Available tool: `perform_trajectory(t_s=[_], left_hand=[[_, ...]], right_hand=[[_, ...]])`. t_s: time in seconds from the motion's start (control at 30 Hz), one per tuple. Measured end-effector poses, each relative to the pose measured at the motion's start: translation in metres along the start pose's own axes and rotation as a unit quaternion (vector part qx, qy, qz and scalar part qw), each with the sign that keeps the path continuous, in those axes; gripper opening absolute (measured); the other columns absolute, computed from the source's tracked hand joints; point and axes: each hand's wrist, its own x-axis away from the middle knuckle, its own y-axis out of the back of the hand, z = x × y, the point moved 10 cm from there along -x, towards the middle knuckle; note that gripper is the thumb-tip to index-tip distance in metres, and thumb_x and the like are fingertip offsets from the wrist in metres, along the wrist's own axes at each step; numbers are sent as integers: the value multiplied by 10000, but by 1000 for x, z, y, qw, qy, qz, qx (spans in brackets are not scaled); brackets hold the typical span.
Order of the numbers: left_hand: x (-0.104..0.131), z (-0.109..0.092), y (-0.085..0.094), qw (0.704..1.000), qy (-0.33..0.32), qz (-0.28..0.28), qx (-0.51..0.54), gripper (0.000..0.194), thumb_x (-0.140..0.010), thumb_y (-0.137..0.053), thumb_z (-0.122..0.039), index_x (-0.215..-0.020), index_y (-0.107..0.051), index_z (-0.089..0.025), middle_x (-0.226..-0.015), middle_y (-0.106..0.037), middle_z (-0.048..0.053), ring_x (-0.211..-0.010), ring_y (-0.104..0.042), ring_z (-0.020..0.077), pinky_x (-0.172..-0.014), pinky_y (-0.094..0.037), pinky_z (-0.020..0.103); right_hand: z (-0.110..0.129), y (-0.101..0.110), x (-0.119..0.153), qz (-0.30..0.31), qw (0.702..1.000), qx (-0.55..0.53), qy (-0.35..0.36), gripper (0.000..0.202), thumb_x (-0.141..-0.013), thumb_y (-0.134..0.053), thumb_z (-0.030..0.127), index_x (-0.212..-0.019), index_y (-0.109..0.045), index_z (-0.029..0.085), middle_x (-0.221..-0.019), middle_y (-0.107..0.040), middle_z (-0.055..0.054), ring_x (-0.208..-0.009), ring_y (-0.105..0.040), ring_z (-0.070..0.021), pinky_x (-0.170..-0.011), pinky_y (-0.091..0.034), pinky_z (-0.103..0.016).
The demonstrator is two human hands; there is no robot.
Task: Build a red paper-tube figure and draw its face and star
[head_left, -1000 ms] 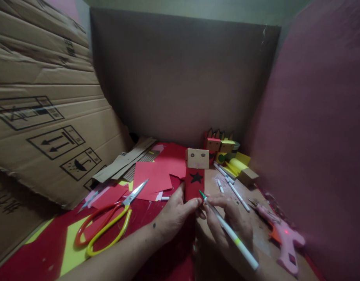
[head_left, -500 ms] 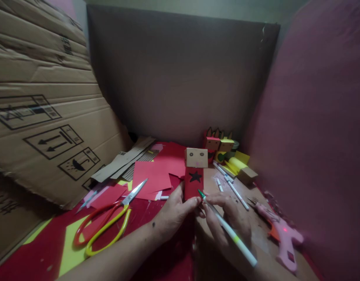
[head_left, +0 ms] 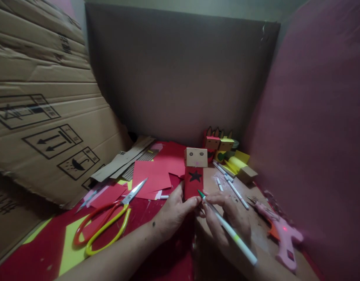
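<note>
A small box figure stands upright in front of me, with a tan cardboard head (head_left: 201, 159) with drawn eyes and a red body (head_left: 190, 185) bearing a black star (head_left: 195, 176). My left hand (head_left: 178, 210) is closed around the lower part of the red body, its thumb across the front. In my right hand (head_left: 228, 214) is a white marker (head_left: 235, 236) with a green tip. That tip is at the red body, just below the star; whether it touches is unclear.
Red-and-yellow scissors (head_left: 109, 222) and red paper (head_left: 150, 175) lie left, below cardboard strips (head_left: 124, 160). Two box figures (head_left: 219, 144), a yellow-papered box (head_left: 246, 173), loose markers (head_left: 237, 193) and a pink glue gun (head_left: 285, 238) are at right. A large carton (head_left: 45, 109) stands left.
</note>
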Motion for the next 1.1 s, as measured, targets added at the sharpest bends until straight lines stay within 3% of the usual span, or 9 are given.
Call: perform_trajectory(t_s=[0.4, 1.1], left_hand=[[1, 0, -2, 1000, 5, 11, -8, 297, -859, -709, -275, -1107, -589, -166, -980, -705, 64, -732, -659, 161, -731, -535, 322], [-1, 2, 0, 1000, -2, 15, -8, 260, -869, -696, -251, -1087, -590, -155, -939, -689, 53, -700, -654, 143, -718, -535, 313]], right_hand=[[-5, 1, 2, 1, 1000, 5, -26, 179, -896, -565, 101, -1025, -594, 222, -871, -717, -33, -782, -742, -170, -703, -607, -264], [-10, -2, 7, -1, 999, -26, -34, 197, -888, -579, 78, -1026, -586, 219, -911, -698, -20, -862, -726, -147, -777, -570, -234]])
